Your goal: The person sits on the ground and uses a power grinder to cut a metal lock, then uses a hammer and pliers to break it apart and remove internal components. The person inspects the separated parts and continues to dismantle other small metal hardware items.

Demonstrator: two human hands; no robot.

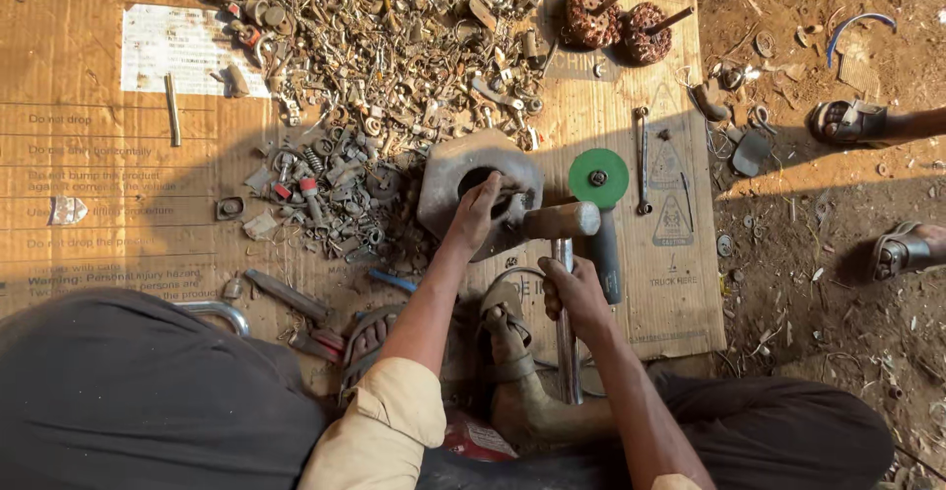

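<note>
My left hand (pixel 477 210) rests on a grey metal block with a round hole (pixel 453 170), its fingers curled at the hole's edge around something too small to make out. My right hand (pixel 572 293) grips the steel handle of a hammer (pixel 565 253). The hammer's head lies just right of the block. My sandalled foot (pixel 507 337) sits between my arms on the cardboard sheet (pixel 89 204).
A big heap of scrap metal bits (pixel 394 46) covers the cardboard ahead. An angle grinder with a green disc (pixel 599 189), a wrench (pixel 641 160) and two rusty rotors (pixel 616 19) lie to the right. Another person's sandalled feet (pixel 867 125) stand on the dirt at right.
</note>
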